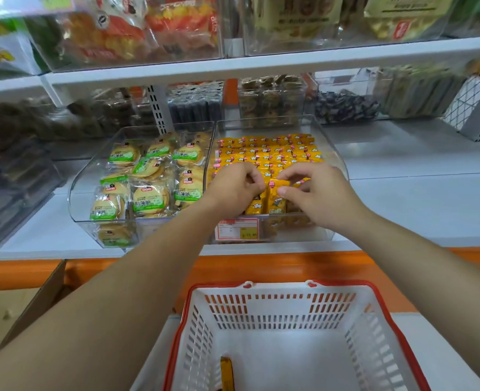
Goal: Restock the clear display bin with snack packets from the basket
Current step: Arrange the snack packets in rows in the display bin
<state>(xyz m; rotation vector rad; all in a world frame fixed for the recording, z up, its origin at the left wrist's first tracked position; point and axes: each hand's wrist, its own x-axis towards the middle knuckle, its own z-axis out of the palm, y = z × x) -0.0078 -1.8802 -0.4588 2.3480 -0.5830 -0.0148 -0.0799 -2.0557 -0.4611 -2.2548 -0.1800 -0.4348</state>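
Note:
The clear display bin [335, 153] on the white shelf holds rows of several yellow snack packets [267, 152]. Both hands are over its front part. My right hand [322, 197] pinches an upright yellow packet [277, 197] between thumb and fingers. My left hand [234, 190] has its fingers curled at the packets just left of that one; what it grips is hidden. Below, the white basket with a red rim [354, 314] holds one yellow packet [227, 373] lying at its bottom left.
A second clear bin [76, 187] of green-labelled biscuit packs stands to the left, touching the first. A price tag [237, 228] is on the bin's front. Upper shelves carry more clear boxes of snacks. A cardboard box [21, 309] sits at lower left.

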